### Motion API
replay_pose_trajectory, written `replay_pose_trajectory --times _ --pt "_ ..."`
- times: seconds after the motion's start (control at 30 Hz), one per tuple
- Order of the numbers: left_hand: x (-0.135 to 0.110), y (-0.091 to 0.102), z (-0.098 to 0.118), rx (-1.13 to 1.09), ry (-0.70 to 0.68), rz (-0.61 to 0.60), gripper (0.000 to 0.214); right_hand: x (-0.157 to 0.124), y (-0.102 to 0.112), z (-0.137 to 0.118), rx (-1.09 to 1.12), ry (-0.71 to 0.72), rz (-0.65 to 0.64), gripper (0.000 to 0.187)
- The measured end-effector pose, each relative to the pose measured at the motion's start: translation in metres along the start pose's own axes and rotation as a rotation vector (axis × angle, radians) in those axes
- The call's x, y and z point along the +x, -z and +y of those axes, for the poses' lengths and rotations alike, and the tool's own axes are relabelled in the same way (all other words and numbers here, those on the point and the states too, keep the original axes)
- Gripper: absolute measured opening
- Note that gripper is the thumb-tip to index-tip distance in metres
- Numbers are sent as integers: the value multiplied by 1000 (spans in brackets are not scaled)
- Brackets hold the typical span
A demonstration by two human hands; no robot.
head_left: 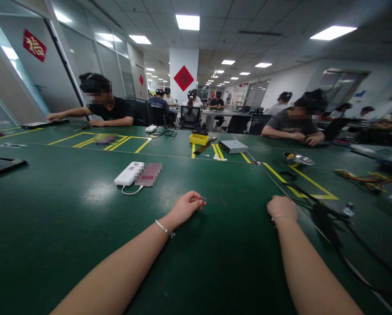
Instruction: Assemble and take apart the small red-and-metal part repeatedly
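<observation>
My left hand (186, 205) rests on the green table (84, 227), fingers curled and pinched on a small dark metal piece (203, 199) at their tips. My right hand (281, 206) lies on the table to the right, fingers folded under into a loose fist; whether it holds anything is hidden. Both wrists wear thin bracelets. A white power bank (129, 173) with a cable lies ahead and to the left of my left hand.
Black cables and a stand (323, 214) lie right of my right hand, inside yellow tape lines. Farther off stand a yellow bin (199, 139), a grey box (233, 146) and a metal bowl (297, 159). Other people sit at the far side.
</observation>
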State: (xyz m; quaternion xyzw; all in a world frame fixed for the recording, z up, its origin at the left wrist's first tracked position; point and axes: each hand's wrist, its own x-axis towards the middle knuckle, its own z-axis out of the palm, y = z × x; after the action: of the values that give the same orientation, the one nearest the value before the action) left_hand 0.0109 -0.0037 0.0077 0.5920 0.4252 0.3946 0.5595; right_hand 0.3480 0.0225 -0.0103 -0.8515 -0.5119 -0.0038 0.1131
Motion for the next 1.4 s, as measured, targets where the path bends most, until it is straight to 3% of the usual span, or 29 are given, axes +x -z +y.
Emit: replay_pose_trajectory --times 0.13,0.3,0.37,0.5,0.67,0.9,1.03,1.4 --pt "-1 0 1 -13 9 3 8 0 5 -4 14 -55 33 28" --pt "-1 0 3 0 8 2 14 -18 15 -43 336 110 68 19" --pt "-1 0 3 12 -3 -5 18 -36 16 -71 602 189 -61 16" --pt "-1 0 2 5 -34 -31 18 -80 15 -123 1198 302 -444 20" --pt "1 2 -3 -35 -99 -36 18 -110 11 -147 1562 264 -712 17" --pt "3 1 -6 -100 -90 -50 18 -105 1 -143 1698 121 -901 16" --pt "3 1 -6 -100 -91 -65 17 -104 -1 -141 1729 124 -943 23" --pt "1 1 -2 83 -114 4 17 -104 0 -139 1708 163 -1009 18"
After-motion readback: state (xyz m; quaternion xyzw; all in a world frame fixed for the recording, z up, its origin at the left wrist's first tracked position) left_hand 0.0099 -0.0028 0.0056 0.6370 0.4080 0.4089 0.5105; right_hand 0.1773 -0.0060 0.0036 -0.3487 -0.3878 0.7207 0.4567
